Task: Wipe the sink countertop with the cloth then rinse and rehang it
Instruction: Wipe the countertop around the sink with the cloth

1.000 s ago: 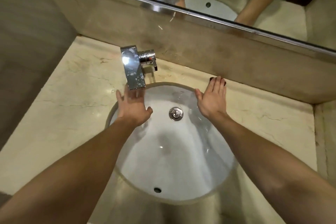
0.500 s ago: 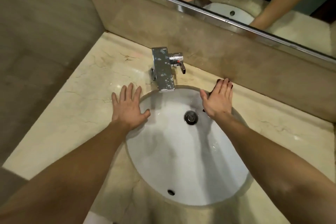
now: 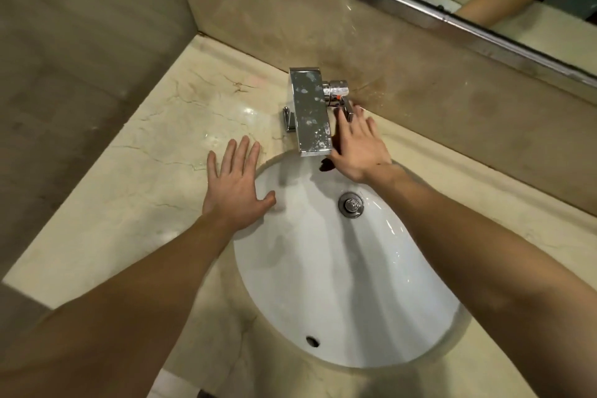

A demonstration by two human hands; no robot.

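At the basin's (image 3: pixel 323 284) twelve o'clock rim, right of the faucet (image 3: pixel 310 113): dark cloth (image 3: pixel 325 165), pressed flat beneath my right hand (image 3: pixel 358 147), fingers straight. My left hand (image 3: pixel 234 186): splayed flat on the countertop (image 3: pixel 145 187), ten o'clock.

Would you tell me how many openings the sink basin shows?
2: chrome drain toward the far side, small overflow hole in the near wall; the right hand could hide another.

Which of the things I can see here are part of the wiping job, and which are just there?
In the job: dark cloth, mostly hidden under the right hand; left hand, flat on the countertop; tap and sink, for rinsing.
Just there: mirror; drain plug.
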